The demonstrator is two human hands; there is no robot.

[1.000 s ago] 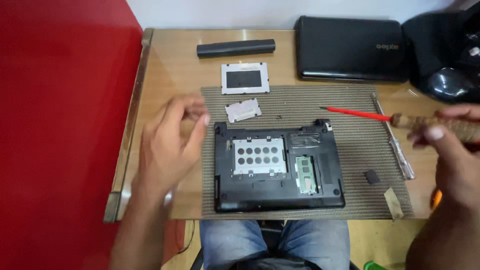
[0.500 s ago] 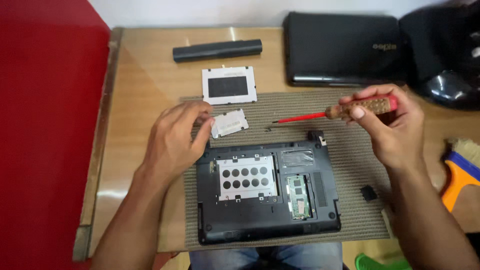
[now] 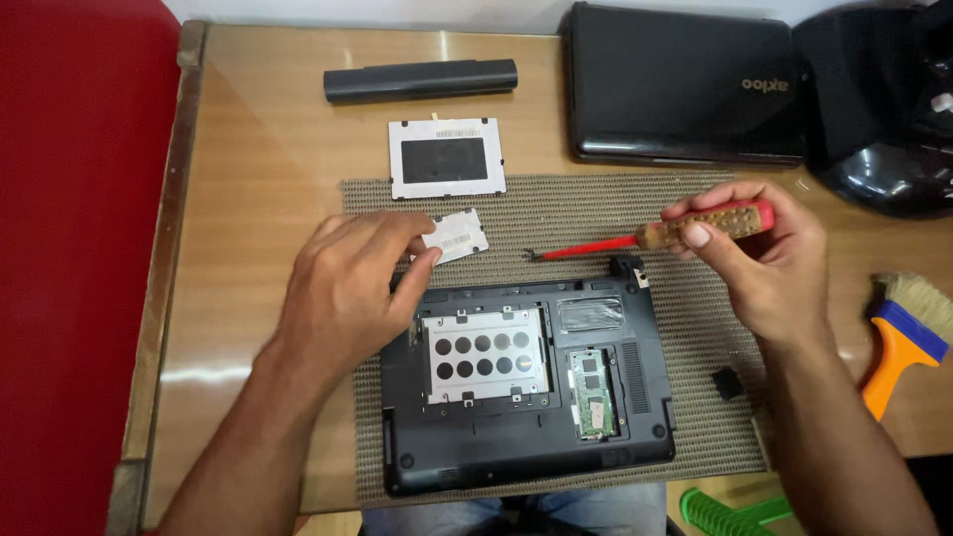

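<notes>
**A:** Where were my hands and the small cover?

**B:** Your left hand (image 3: 347, 288) rested fingertips on the small cover plate (image 3: 455, 234), a thin pale rectangle lying on the woven mat (image 3: 695, 328), just beyond the opened laptop base (image 3: 526, 382). Your fingers were curled loosely, not visibly clamped. Your right hand (image 3: 759, 263) was closed around the red-shafted screwdriver (image 3: 655, 238), held level above the mat.

**B:** The plate looked light, stiff and smooth, likely slippery; pinching its edges would suit it best.

**A:** What else lay about?

**B:** A larger cover plate (image 3: 447, 159) and a black bar-shaped battery (image 3: 420, 79) lay farther off on the glossy wooden table (image 3: 258, 199).
</notes>
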